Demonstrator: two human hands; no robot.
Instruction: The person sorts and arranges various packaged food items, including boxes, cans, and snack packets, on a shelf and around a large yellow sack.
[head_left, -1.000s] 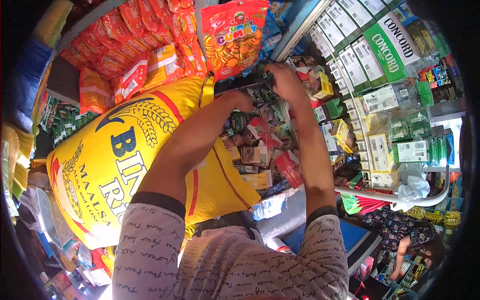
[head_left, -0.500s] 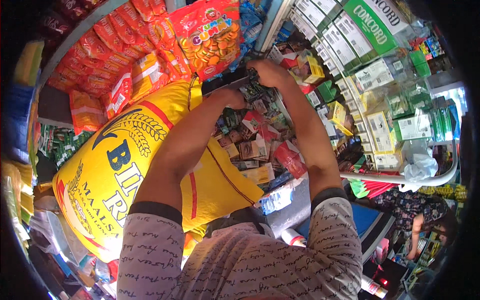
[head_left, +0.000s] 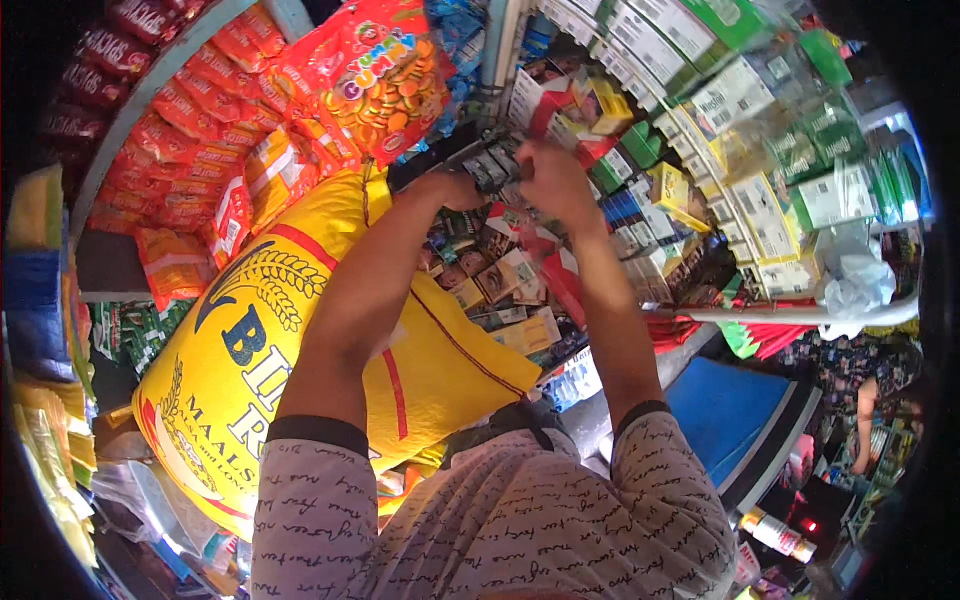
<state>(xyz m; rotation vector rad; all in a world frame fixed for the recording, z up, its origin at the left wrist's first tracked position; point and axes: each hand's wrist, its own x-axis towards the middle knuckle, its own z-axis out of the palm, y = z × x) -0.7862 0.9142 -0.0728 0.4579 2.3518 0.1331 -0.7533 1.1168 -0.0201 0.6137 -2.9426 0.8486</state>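
1. The yellow sack (head_left: 330,330), printed with grain ears, is the largest thing near me; it leans under and beside my left forearm.
2. Stacked cigarette cartons (head_left: 668,35), mostly white and green, climb the rack to my right.
3. Orange-red snack packets (head_left: 185,140) fill the upper left, beyond the sack.
4. A red candy pouch (head_left: 388,85) with a clear front hangs above my left hand.
5. Loose cigarette packs (head_left: 485,275) lie jumbled between my forearms, just right of the sack; one yellowish pack (head_left: 530,333) lies at their near end.
6. My right hand (head_left: 556,182) is partly closed, its fingers bent inward at the right end of a dark row of packs. The fingertips are blurred, so I cannot tell whether I am pinching anything.
7. My left hand (head_left: 452,188) is curled beside the left end of that row, back of the hand toward me. Its fingertips are hidden, so I cannot tell whether it grips a pack.
8. The dark row of packs (head_left: 490,167), smallest of these, sits between my two hands, beyond the jumble.
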